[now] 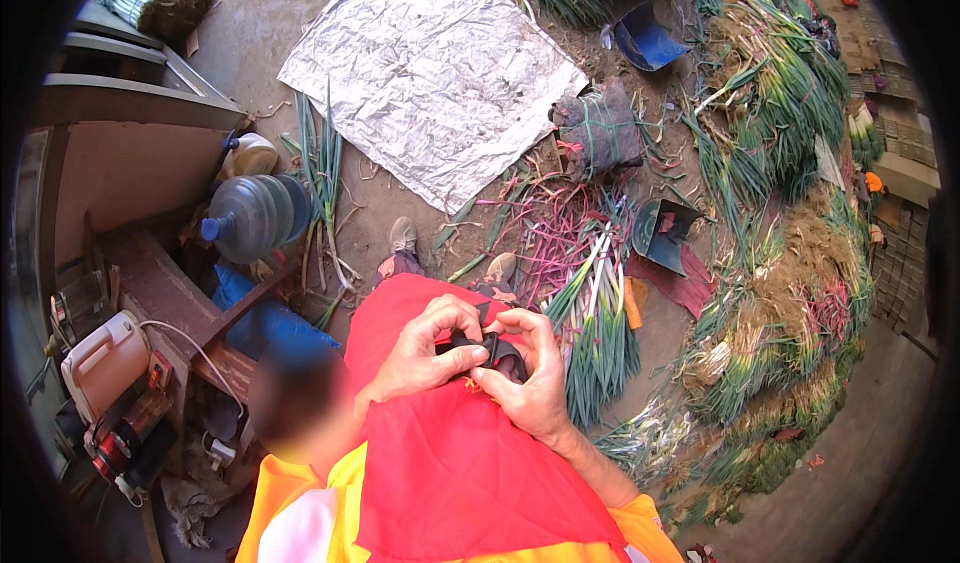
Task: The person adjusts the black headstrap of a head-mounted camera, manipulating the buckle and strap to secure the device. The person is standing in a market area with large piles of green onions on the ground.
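Over my lap, both hands work at a small black fabric item, its exact kind unclear. My left hand (427, 349) pinches the left side of the black item (491, 347) between thumb and fingers. On the opposite side, my right hand (534, 372) grips it with thumb and bent fingers, the two thumbs nearly meeting. Beneath them a red cloth apron (480, 473) spreads over my chest and legs. Just right of my knees lies a bundle of green onions (600, 330), white stalks up and green leaves towards me.
A white woven sheet (435, 75) covers the floor ahead. Pink ties (544, 240) lie by a rolled grey bundle (600, 132). Onion heaps (795, 263) line the right, near metal scoop-shaped pieces (660, 237). At left stand a water jug (251, 214) and a wooden bench (165, 285).
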Demonstrator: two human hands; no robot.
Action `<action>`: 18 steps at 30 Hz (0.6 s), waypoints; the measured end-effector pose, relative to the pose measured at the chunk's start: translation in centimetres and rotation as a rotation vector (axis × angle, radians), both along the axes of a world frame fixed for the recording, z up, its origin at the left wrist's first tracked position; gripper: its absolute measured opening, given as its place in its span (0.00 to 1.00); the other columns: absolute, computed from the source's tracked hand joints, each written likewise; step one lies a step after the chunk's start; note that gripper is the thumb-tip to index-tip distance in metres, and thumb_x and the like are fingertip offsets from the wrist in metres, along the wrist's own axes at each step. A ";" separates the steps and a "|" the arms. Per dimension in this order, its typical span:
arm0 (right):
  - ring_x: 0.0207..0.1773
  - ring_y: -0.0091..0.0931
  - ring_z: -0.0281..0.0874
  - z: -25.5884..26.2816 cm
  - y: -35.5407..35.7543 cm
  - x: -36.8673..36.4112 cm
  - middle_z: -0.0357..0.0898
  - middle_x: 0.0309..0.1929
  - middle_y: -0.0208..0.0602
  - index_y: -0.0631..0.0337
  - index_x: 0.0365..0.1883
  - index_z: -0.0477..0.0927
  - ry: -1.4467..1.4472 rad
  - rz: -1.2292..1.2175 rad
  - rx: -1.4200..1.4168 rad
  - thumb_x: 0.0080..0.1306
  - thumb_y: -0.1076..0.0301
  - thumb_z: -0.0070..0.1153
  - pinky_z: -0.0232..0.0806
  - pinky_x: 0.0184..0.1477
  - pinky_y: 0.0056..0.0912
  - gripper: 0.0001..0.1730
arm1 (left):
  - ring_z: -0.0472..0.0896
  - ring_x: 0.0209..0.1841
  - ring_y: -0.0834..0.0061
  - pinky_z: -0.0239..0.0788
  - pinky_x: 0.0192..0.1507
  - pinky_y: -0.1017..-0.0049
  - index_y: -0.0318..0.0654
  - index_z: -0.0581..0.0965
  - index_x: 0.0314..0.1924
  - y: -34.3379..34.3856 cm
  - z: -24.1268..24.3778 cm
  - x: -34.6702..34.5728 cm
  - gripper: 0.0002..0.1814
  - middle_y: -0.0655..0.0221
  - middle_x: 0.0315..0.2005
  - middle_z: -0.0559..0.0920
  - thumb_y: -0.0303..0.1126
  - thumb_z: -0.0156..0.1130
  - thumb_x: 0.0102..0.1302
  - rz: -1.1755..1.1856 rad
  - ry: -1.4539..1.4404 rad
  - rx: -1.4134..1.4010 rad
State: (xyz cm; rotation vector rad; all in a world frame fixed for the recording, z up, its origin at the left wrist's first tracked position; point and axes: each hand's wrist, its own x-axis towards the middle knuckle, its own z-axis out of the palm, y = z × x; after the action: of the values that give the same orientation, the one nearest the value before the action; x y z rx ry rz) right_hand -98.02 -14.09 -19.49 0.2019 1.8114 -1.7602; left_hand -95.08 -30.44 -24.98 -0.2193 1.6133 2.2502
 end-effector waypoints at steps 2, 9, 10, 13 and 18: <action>0.45 0.22 0.76 0.4 -0.2 -0.1 0.70 0.48 0.39 0.65 0.55 0.65 -0.050 -0.012 -0.024 0.51 0.83 0.62 0.71 0.44 0.21 0.33 | 0.70 0.47 0.78 0.61 0.54 0.72 0.36 0.74 0.36 0.0 -0.4 0.1 0.08 0.72 0.39 0.75 0.27 0.66 0.60 -0.011 0.017 0.046; 0.41 0.17 0.75 0.4 0.1 -1.0 0.71 0.43 0.35 0.65 0.51 0.69 0.151 0.276 0.231 0.53 0.80 0.63 0.69 0.39 0.18 0.27 | 0.69 0.49 0.77 0.59 0.57 0.71 0.37 0.73 0.34 0.6 -0.8 0.5 0.06 0.71 0.40 0.74 0.27 0.63 0.63 0.163 -0.227 0.548; 0.39 0.17 0.74 0.5 0.0 -1.0 0.71 0.42 0.34 0.65 0.49 0.69 0.052 0.199 0.135 0.53 0.80 0.64 0.68 0.37 0.18 0.26 | 0.69 0.49 0.77 0.58 0.57 0.71 0.37 0.73 0.33 0.6 -0.5 0.4 0.06 0.71 0.40 0.74 0.27 0.63 0.63 0.168 -0.228 0.531; 0.34 0.16 0.72 0.7 -0.5 -0.9 0.72 0.39 0.33 0.64 0.46 0.70 -0.135 0.064 -0.036 0.52 0.77 0.66 0.66 0.33 0.19 0.24 | 0.68 0.50 0.77 0.58 0.57 0.72 0.37 0.73 0.33 0.5 -0.4 0.3 0.06 0.71 0.41 0.73 0.27 0.63 0.63 0.184 -0.217 0.534; 0.28 0.18 0.71 0.7 -0.7 -1.3 0.72 0.36 0.33 0.64 0.43 0.71 0.186 0.217 0.166 0.50 0.77 0.67 0.65 0.30 0.21 0.23 | 0.68 0.50 0.77 0.58 0.57 0.72 0.37 0.74 0.32 0.8 -0.4 0.4 0.06 0.72 0.41 0.73 0.27 0.64 0.62 0.251 -0.252 0.567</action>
State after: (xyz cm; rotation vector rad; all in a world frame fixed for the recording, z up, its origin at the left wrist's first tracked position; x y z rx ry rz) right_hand -99.35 -14.80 -18.80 -0.0936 2.0299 -1.5209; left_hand -94.70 -29.68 -25.34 -0.5464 0.8141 2.6336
